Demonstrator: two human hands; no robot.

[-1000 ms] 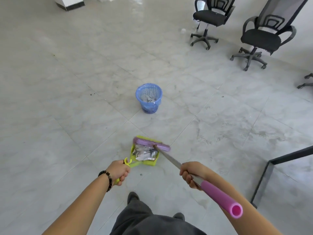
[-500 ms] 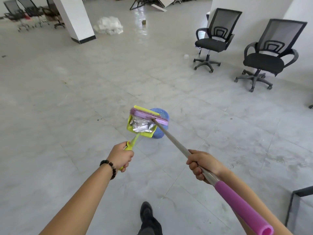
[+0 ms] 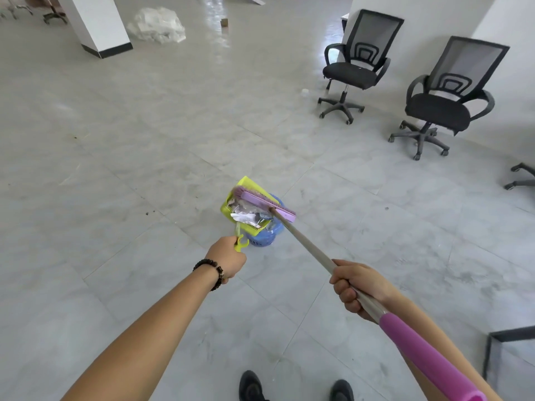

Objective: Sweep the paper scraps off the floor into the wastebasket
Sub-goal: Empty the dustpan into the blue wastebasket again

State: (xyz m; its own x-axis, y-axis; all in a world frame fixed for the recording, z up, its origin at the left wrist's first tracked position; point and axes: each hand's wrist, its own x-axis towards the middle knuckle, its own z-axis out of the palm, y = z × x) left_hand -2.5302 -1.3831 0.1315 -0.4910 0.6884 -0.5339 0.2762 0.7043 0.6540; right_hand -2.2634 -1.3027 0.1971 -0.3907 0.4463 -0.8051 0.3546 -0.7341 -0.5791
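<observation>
In the middle of the floor [image 3: 115, 198], step: the emptying, I judge. The loaded dustpan [image 3: 231, 208] is held in the air over the wastebasket [image 3: 265, 238], so the sweeping looks done for this load.
Next move: the dustpan must be tipped so that its open edge points down into the basket's mouth, with the broom guarding the load. Light paper can slide past the rim, so a slow tip close to the mouth seems right.
Left hand [image 3: 227, 260]: curled round the thin yellow-green handle of the dustpan; a dark bead bracelet [image 3: 212, 270] is on the wrist.
Dustpan: just beyond the left hand, above the near left part of the basket and hiding most of its mouth. How much it is tilted I cannot tell.
Paper scraps [image 3: 244, 217]: white and grey crumpled pieces lying inside the dustpan, between the left hand and the broom head.
Wastebasket: blue, standing on the floor, just beyond the left hand and a little to its right.
Broom [image 3: 267, 204]: its purple head lies across the top of the dustpan, over the scraps. The grey shaft runs down and right to the other hand.
Right hand [image 3: 359, 285]: fingers wrapped round the shaft, just above the pink grip, well apart from the scraps.
Chairs [image 3: 356, 70]: two black office chairs at the far right, not involved.
</observation>
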